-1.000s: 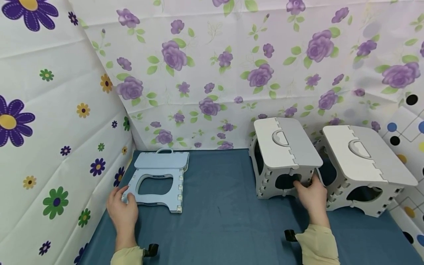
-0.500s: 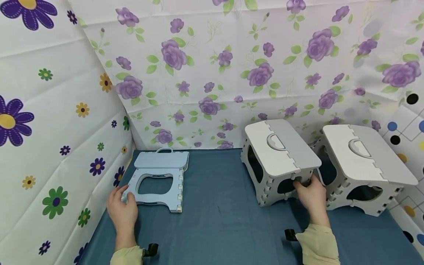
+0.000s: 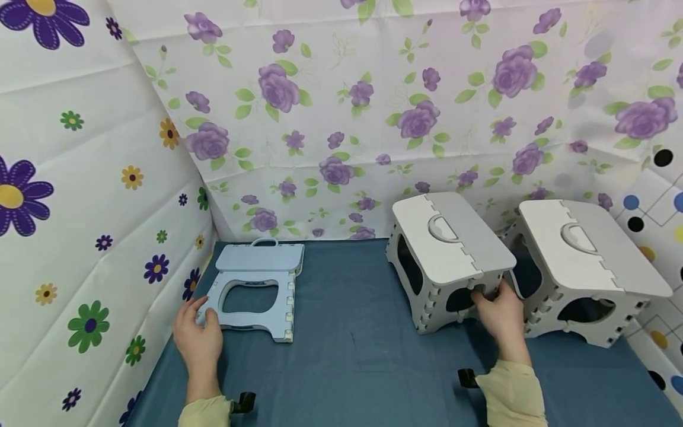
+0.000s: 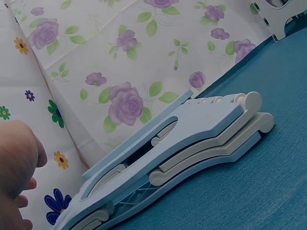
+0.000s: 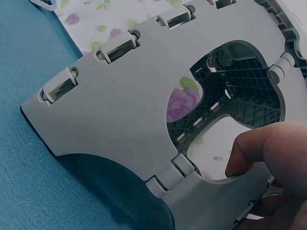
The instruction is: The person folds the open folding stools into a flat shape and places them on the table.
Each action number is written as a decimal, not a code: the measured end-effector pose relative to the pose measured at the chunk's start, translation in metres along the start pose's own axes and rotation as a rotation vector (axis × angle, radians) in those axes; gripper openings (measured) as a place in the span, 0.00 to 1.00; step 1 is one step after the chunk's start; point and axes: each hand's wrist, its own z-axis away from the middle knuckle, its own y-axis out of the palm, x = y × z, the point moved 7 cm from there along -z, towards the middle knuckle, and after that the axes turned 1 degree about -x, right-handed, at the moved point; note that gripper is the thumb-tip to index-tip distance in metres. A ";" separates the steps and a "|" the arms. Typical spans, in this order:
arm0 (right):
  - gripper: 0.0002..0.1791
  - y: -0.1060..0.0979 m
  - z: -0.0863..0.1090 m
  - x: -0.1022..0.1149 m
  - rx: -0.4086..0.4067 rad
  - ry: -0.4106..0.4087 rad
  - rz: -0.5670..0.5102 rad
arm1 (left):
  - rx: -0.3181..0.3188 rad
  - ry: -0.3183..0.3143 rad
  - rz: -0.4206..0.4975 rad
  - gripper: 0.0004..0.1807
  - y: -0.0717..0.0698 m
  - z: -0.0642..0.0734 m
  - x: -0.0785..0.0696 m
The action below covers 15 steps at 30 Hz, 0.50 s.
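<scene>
On the right, a grey and white folding stool (image 3: 466, 228) stands unfolded, turned at an angle. My right hand (image 3: 501, 317) grips its front right leg. In the right wrist view, the thumb (image 5: 244, 153) reaches into the oval opening of the side panel (image 5: 124, 120), with the other fingers behind the leg and partly hidden. At the left, a light blue folding stool (image 3: 283, 296) lies folded flat, carry handle towards the wall. My left hand (image 3: 198, 341) is at its near left corner, fingers loosely bent. The left wrist view shows that hand (image 4: 17, 177) beside the folded stool (image 4: 192, 139).
A second unfolded grey and white stool (image 3: 613, 243) stands close on the right of the gripped one. Blue cloth (image 3: 352, 367) covers the surface. Flower-patterned sheets (image 3: 341, 118) rise behind and at the left; a dotted sheet (image 3: 648, 201) hangs at the right.
The gripped grey stool has swung, its left side coming left and nearer, mostly in the first half second. My right hand keeps its grip. The left hand and blue stool have hardly moved.
</scene>
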 end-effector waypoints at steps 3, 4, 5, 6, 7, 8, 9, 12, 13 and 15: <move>0.31 0.002 0.000 0.002 0.013 -0.006 -0.002 | -0.001 -0.004 0.000 0.17 -0.001 0.001 0.000; 0.31 0.003 0.000 0.003 0.022 -0.007 -0.006 | -0.001 -0.005 0.000 0.17 -0.001 0.001 0.000; 0.31 0.004 0.001 0.003 0.033 -0.007 -0.011 | -0.001 -0.006 0.002 0.17 -0.001 0.001 0.000; 0.31 0.005 0.000 0.004 0.046 -0.009 -0.016 | 0.000 -0.008 0.006 0.17 -0.001 0.001 0.000; 0.31 0.007 0.000 0.005 0.060 -0.011 -0.022 | 0.001 -0.010 0.009 0.17 -0.001 0.001 -0.001; 0.31 0.008 0.000 0.006 0.075 -0.014 -0.028 | 0.003 -0.013 0.012 0.17 -0.001 0.001 0.000; 0.31 0.010 0.000 0.007 0.094 -0.017 -0.034 | 0.003 -0.016 0.014 0.17 -0.001 0.001 0.000; 0.31 0.015 0.001 0.009 0.139 -0.033 -0.037 | 0.004 -0.022 0.021 0.17 0.001 0.001 0.000; 0.31 0.016 0.002 0.010 0.155 -0.040 -0.040 | 0.003 -0.019 0.022 0.17 0.001 0.001 -0.001; 0.32 0.021 0.002 0.012 0.183 -0.052 -0.049 | -0.001 -0.004 0.027 0.16 0.003 0.002 -0.004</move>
